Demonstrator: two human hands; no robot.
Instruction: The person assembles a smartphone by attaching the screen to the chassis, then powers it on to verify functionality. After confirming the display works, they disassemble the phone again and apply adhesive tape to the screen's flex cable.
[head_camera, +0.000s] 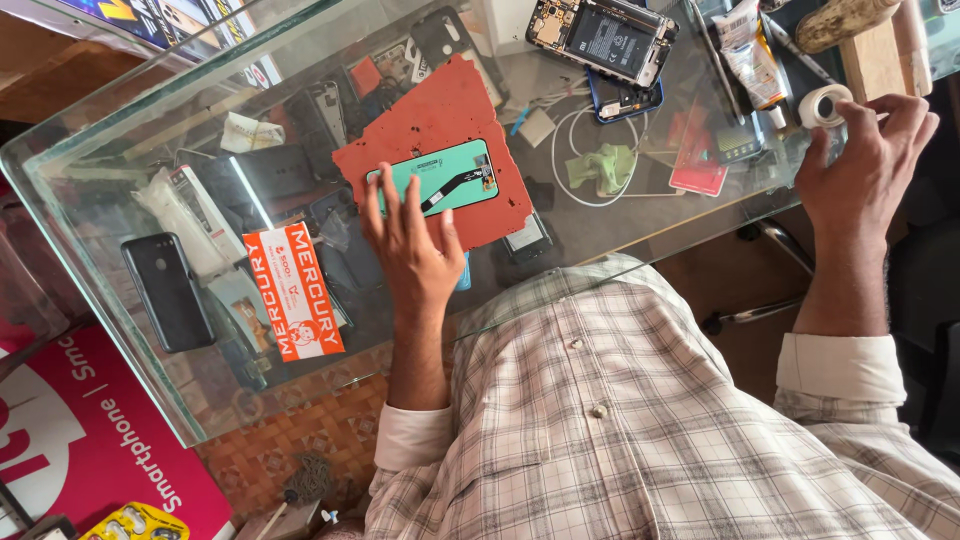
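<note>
The left hand (408, 240) lies spread, fingertips pressing a teal screen panel (440, 187) on the red mat (440, 125) beneath it. The right hand (868, 165) pinches a white tape roll (824, 105) between thumb and fingers (its palm turned away). Beyond the mat, between the hands, an opened phone (603, 38) and a green cloth (603, 165) lie on the glass bench (120, 130).
</note>
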